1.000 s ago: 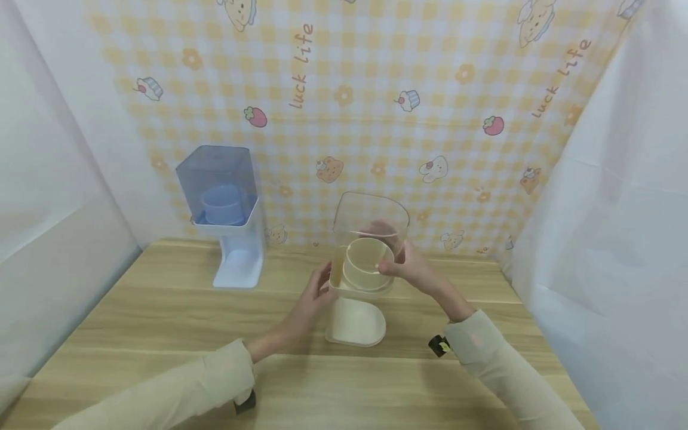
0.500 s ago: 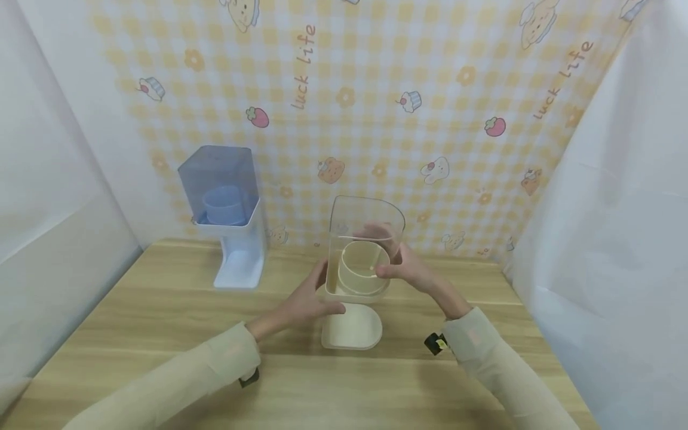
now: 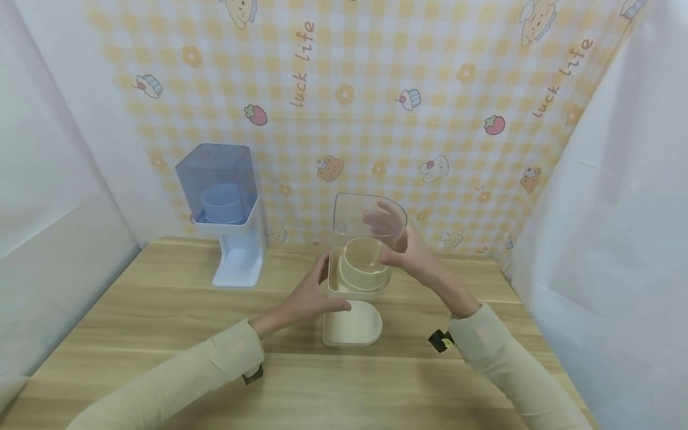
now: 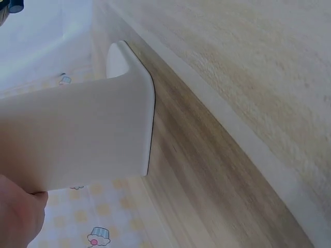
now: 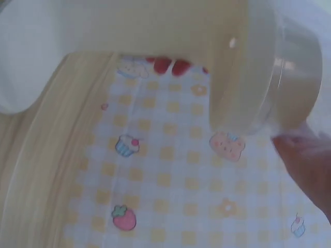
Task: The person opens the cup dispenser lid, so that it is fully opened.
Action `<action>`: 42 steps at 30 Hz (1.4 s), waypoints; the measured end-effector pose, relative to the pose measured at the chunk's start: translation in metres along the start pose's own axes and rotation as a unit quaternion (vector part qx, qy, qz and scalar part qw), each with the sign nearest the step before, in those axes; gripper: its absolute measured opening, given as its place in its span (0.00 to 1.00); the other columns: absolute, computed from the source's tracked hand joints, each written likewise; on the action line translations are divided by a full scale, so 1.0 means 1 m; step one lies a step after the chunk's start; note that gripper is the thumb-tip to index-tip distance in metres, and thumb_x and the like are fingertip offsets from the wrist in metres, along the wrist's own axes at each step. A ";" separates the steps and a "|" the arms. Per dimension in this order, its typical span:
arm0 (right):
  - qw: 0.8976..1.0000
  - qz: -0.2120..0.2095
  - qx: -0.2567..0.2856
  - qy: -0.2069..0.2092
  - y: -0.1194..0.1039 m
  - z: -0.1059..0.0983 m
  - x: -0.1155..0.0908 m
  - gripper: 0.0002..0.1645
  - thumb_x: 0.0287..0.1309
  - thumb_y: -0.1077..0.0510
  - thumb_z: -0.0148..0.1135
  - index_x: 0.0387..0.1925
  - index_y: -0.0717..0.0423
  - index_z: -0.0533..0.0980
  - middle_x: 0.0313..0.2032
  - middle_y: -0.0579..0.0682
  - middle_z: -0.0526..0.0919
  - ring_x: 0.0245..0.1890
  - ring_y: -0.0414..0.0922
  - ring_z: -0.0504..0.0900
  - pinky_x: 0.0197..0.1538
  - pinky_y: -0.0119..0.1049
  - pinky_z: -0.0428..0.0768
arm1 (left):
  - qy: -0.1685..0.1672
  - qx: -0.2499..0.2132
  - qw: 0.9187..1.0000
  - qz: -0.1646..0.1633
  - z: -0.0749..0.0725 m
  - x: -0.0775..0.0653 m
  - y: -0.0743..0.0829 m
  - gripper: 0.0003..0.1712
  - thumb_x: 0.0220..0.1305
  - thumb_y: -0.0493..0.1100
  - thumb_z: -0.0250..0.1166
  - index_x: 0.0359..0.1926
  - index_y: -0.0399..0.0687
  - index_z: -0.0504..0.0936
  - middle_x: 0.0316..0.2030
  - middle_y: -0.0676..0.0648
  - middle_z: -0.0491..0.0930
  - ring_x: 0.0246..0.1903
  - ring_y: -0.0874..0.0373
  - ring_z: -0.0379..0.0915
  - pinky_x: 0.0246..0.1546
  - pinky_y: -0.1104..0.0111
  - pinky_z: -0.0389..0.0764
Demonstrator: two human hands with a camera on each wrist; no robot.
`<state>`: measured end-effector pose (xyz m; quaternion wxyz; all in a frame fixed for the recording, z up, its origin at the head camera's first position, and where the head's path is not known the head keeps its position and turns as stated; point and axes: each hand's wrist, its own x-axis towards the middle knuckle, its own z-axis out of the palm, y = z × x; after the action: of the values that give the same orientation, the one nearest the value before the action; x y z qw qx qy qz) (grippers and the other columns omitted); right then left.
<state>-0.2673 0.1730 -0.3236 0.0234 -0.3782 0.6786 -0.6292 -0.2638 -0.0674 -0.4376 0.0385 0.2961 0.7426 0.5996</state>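
A cream dispenser with a clear upper container (image 3: pixel 371 215) stands between the hands on the table. Inside the container sits a round cream cup-like part (image 3: pixel 365 266); the flat, rounded base (image 3: pixel 352 325) lies below. The left hand (image 3: pixel 309 295) holds the dispenser from the left, fingers behind the stand and thumb stretched out in front. In the left wrist view, part of that hand touches the cream upright (image 4: pixel 83 137). The right hand (image 3: pixel 411 254) grips the container's right side, thumb in front, fingers spread behind the clear wall. Its digit shows beside the container in the right wrist view.
A similar dispenser (image 3: pixel 239 260) with a white stand and translucent blue container stands at the back left. Behind the wooden table (image 3: pixel 161 334) hangs a yellow checked cloth (image 3: pixel 344 131). White sheets (image 3: pixel 602 227) close off both sides.
The left thumb has stretched out and now lies over the base. The right hand's fingers have spread and risen behind the clear wall. The dispenser stays nearly in place.
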 end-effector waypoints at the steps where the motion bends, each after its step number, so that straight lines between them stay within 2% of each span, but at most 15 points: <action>1: 1.000 -0.002 -0.004 0.013 -0.001 0.003 0.001 0.68 0.41 0.31 0.76 0.75 0.49 0.50 0.70 0.63 0.63 0.72 0.56 0.63 0.74 0.44 0.65 | 0.000 0.003 1.000 -0.003 -0.001 0.000 0.000 0.66 0.43 0.56 0.82 0.76 0.58 0.49 0.71 0.47 0.63 0.74 0.44 0.56 0.73 0.42 0.56; 3: 0.999 -0.005 -0.011 0.031 0.000 0.008 0.002 0.67 0.40 0.31 0.76 0.74 0.47 0.51 0.69 0.58 0.66 0.71 0.58 0.64 0.71 0.36 0.68 | -0.003 0.010 1.000 -0.009 -0.001 0.000 0.001 0.65 0.44 0.54 0.82 0.76 0.60 0.49 0.71 0.48 0.63 0.74 0.45 0.56 0.73 0.43 0.57; 4: 0.999 -0.008 -0.014 0.039 0.000 0.009 0.002 0.66 0.39 0.31 0.76 0.73 0.46 0.52 0.68 0.54 0.67 0.70 0.60 0.64 0.71 0.36 0.68 | -0.004 0.012 1.000 -0.011 -0.002 0.001 0.001 0.65 0.44 0.53 0.82 0.76 0.61 0.49 0.71 0.49 0.63 0.73 0.46 0.56 0.73 0.44 0.57; 8: 0.998 -0.015 -0.022 0.061 0.001 0.013 0.002 0.63 0.40 0.31 0.76 0.72 0.46 0.54 0.65 0.54 0.70 0.67 0.60 0.69 0.68 0.36 0.71 | -0.011 0.018 1.000 -0.017 -0.002 0.002 0.003 0.64 0.45 0.51 0.82 0.76 0.64 0.49 0.71 0.51 0.62 0.74 0.48 0.55 0.74 0.45 0.57; 15: 0.997 -0.017 -0.018 0.076 0.002 0.016 0.002 0.61 0.42 0.32 0.76 0.72 0.46 0.54 0.64 0.54 0.71 0.66 0.56 0.71 0.70 0.40 0.71 | -0.011 0.029 0.999 -0.013 -0.003 0.003 0.004 0.64 0.45 0.51 0.82 0.76 0.62 0.49 0.71 0.50 0.63 0.74 0.48 0.56 0.75 0.48 0.57; 22: 0.995 -0.027 0.003 0.094 0.005 0.018 0.000 0.61 0.42 0.34 0.77 0.72 0.46 0.55 0.64 0.52 0.72 0.66 0.54 0.72 0.67 0.34 0.73 | -0.009 0.023 1.000 0.003 -0.003 0.004 0.001 0.64 0.44 0.51 0.83 0.75 0.63 0.51 0.70 0.51 0.65 0.73 0.51 0.57 0.75 0.49 0.56; 31: 0.994 -0.025 0.001 0.102 0.007 0.019 0.000 0.60 0.43 0.33 0.75 0.72 0.45 0.55 0.64 0.52 0.71 0.65 0.52 0.73 0.66 0.35 0.75 | -0.007 0.016 1.000 0.014 -0.003 0.006 -0.001 0.62 0.44 0.49 0.83 0.74 0.64 0.53 0.68 0.52 0.67 0.72 0.53 0.59 0.75 0.51 0.57; 38: 0.995 -0.023 0.016 0.098 0.005 0.019 0.002 0.60 0.44 0.36 0.77 0.72 0.47 0.55 0.64 0.55 0.70 0.67 0.64 0.68 0.67 0.37 0.74 | -0.006 0.015 1.000 0.019 -0.003 0.006 -0.003 0.61 0.44 0.46 0.82 0.74 0.64 0.53 0.67 0.53 0.67 0.71 0.53 0.60 0.75 0.52 0.59; 42: 0.995 -0.021 0.009 0.095 0.005 0.019 0.002 0.60 0.44 0.35 0.77 0.72 0.46 0.54 0.65 0.55 0.69 0.66 0.58 0.70 0.68 0.36 0.73 | -0.008 0.017 1.000 0.021 -0.004 0.006 -0.003 0.62 0.45 0.47 0.82 0.75 0.62 0.52 0.68 0.52 0.67 0.72 0.53 0.60 0.75 0.51 0.59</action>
<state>-0.2614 0.1561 -0.3307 -0.0510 -0.3307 0.6639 -0.6688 -0.2717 -0.0682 -0.4379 0.0270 0.3167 0.7461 0.5851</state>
